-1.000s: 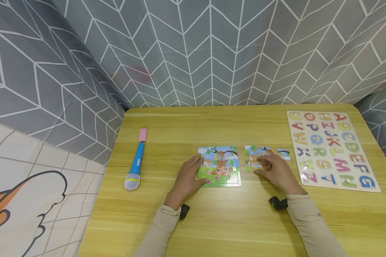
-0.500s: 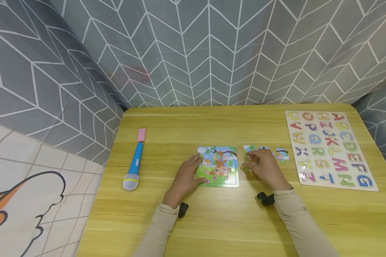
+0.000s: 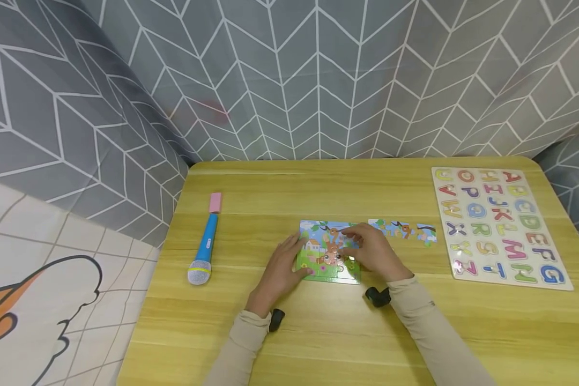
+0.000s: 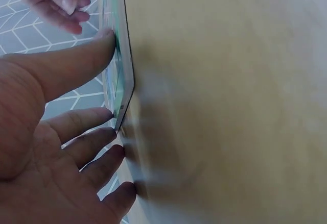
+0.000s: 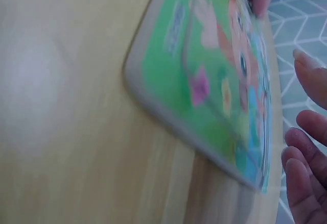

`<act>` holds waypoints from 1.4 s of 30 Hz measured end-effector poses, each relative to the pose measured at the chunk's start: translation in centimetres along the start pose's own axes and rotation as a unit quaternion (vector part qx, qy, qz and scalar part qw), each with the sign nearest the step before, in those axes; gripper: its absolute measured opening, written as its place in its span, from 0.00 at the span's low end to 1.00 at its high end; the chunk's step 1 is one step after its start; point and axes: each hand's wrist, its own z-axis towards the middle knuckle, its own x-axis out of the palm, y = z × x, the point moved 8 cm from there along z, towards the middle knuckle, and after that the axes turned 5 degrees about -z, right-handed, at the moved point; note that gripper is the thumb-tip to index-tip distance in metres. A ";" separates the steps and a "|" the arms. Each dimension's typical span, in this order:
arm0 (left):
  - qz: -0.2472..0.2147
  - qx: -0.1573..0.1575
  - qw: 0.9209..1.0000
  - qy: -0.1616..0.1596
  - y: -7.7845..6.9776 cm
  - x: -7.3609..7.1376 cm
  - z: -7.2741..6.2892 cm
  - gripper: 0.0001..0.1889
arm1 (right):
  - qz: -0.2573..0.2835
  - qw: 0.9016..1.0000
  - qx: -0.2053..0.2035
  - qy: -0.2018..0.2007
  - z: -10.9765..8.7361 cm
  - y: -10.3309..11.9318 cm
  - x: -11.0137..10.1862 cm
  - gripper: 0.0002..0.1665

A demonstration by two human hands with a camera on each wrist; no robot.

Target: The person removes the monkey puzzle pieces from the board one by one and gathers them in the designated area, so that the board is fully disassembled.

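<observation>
Head view first, and the monkey jigsaw tray [image 3: 335, 279] lies flat on the wood-grain table [image 3: 251, 182], right between the two hands! The left hand [image 3: 281, 273] spreads at the tray's near left corner, thumb resting on the border, fingers stretched along the side. And the right hand [image 3: 375, 252] hovers over the tray's right side, fingers loosely bent, thumb apart from them; the right wrist view shows nothing in that gap. What a slim thing this tray is: it looks light and stiff, glossy enough to slide, I'd judge, so steady it by its rim at the corners. Loose jigsaw pieces [image 3: 427, 232] lie just beyond the tray's right side, partly behind the hand; they look thin and firm, best pinched by opposite edges, with the tabs perhaps the part to spare. Now the containers: inside the tray's border, seams cross the monkey picture, though whether every slot is filled I can't tell. Well to the tray's right, the alphabet puzzle board [image 3: 504, 280] carries its colourful letters in rows, apparently seated in their recesses.
</observation>
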 end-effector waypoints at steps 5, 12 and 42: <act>0.015 -0.001 1.000 0.003 0.3 0.2 -0.1 0.41 | 0.002 1.000 -0.026 0.017 0.7 1.2 1.0 0.26; 0.031 0.013 0.999 -0.016 -0.3 0.2 -0.1 0.33 | -0.013 0.998 -0.033 0.054 1.4 2.0 2.4 0.29; 0.084 -0.007 0.996 -0.017 -1.3 0.3 0.2 0.33 | 0.009 0.994 0.026 0.103 2.6 1.3 3.8 0.30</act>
